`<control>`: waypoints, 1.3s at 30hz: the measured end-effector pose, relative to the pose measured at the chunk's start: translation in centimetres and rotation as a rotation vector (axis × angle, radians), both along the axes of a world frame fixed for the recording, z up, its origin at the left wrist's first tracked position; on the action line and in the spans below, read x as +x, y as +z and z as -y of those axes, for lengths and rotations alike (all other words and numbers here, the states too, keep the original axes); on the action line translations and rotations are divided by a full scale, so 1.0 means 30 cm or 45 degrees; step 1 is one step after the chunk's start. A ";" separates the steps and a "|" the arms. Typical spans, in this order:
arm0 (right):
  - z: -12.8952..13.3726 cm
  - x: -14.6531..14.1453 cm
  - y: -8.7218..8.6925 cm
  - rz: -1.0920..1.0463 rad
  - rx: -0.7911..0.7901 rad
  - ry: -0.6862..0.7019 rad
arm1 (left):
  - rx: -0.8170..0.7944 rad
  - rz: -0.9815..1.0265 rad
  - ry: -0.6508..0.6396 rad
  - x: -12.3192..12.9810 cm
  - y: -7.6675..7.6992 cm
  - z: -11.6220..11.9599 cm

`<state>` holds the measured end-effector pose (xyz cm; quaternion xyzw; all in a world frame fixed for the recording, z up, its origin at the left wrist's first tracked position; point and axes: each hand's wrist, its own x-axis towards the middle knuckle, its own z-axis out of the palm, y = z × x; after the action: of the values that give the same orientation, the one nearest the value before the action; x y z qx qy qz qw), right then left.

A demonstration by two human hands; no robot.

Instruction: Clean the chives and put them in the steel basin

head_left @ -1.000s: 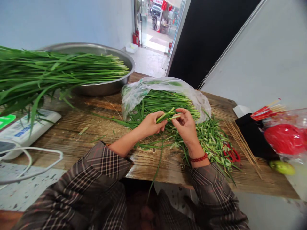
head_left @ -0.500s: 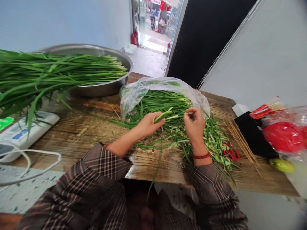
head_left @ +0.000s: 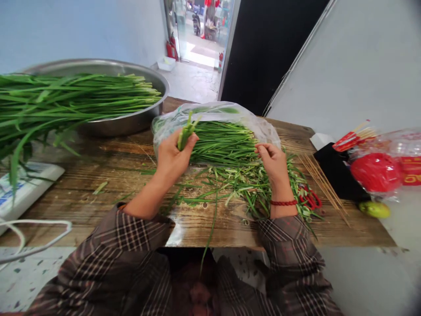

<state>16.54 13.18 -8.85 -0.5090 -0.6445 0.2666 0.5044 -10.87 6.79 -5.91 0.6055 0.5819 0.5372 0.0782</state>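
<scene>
My left hand (head_left: 174, 156) is closed around a small bunch of garlic chives (head_left: 187, 134), their pale cut ends pointing up. At the stem ends of a larger chive pile (head_left: 223, 142), my right hand (head_left: 273, 161) has thumb and fingers drawn together; whether a stem is pinched there is hard to see. That pile lies partly inside a clear plastic bag (head_left: 210, 109). Trimmed leaves and scraps (head_left: 243, 186) are heaped in front of it, below and around my right hand. One long leaf (head_left: 212, 224) hangs over the table's front edge.
At the left, a large steel basin (head_left: 164, 90) holds long chives (head_left: 82, 98) that overhang a white scale (head_left: 36, 184). Red-handled scissors (head_left: 309, 198), thin bamboo sticks (head_left: 324, 188) and a black box (head_left: 342, 175) lie on the right of the wooden table (head_left: 131, 175).
My left hand has moved left and up with its chives, which now point upward. My right hand has come to the stem ends of the bagged pile. The view has shifted slightly.
</scene>
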 end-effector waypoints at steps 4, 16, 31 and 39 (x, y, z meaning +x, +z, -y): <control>-0.013 0.050 -0.022 0.581 0.035 0.135 | 0.366 -0.199 0.203 -0.040 0.015 0.018; 0.005 0.011 0.005 0.418 0.118 0.184 | 0.079 -0.286 -0.089 0.031 -0.024 0.018; 0.112 -0.132 0.065 0.192 0.152 0.467 | -0.243 -0.331 -0.607 0.093 -0.078 -0.014; 0.123 -0.175 0.039 0.081 0.061 0.431 | -0.521 -0.139 -0.639 0.104 -0.067 -0.004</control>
<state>11.30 9.47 -7.69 -0.3891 -0.7428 0.3161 0.4437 -7.75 6.90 -7.93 0.7297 0.5137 0.3398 0.2970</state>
